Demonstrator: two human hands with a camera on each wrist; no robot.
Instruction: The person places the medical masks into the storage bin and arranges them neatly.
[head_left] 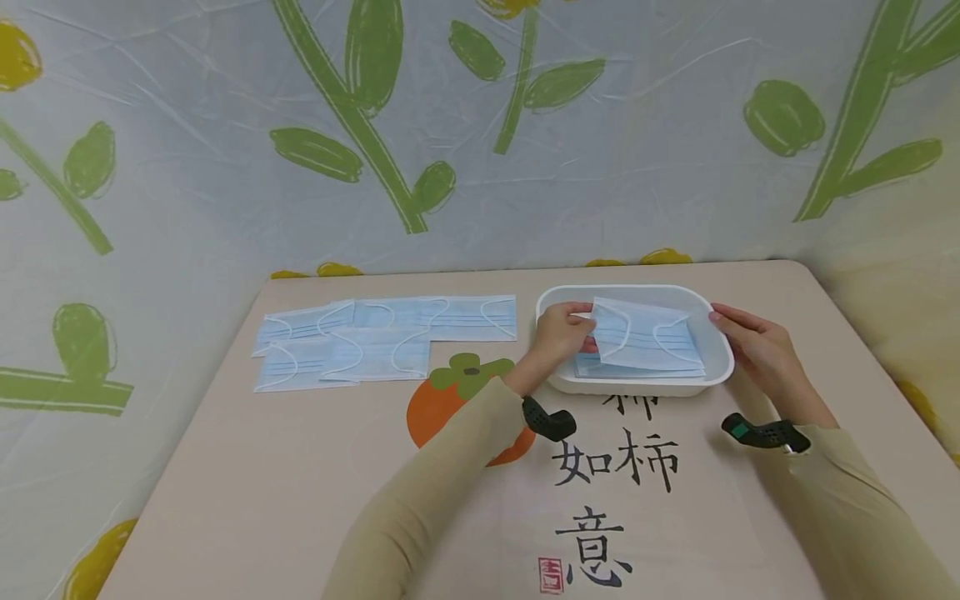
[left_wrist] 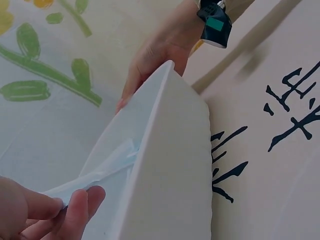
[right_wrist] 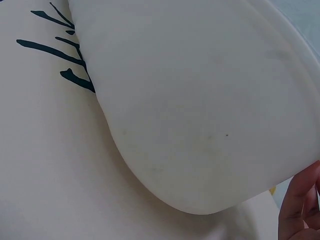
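- The left hand (head_left: pixel 561 333) pinches the left end of a pale blue mask (head_left: pixel 647 340) between thumb and fingers; a light pinch near the edge serves best, since a tight one would likely crease the thin sheet
- That mask lies within the outline of the white tray (head_left: pixel 633 388), over another mask (head_left: pixel 600 372) that shows beneath its lower edge; whether the two touch all along, I cannot tell
- The right hand (head_left: pixel 768 354) grips the tray's right rim, thumb and fingers at the edge; a steady, gentle hold there should stop the tray sliding without tipping it
- Mind the ear loops (head_left: pixel 628 329), which curve loosely across the mask's upper face: best that they lie inward, clear of fingers and rim
- Level the pinched end with the rest, so both masks sit square
- Work clear of the overlapping masks (head_left: pixel 382 354), which lie in two rows on the table (head_left: pixel 300 483), left of the tray
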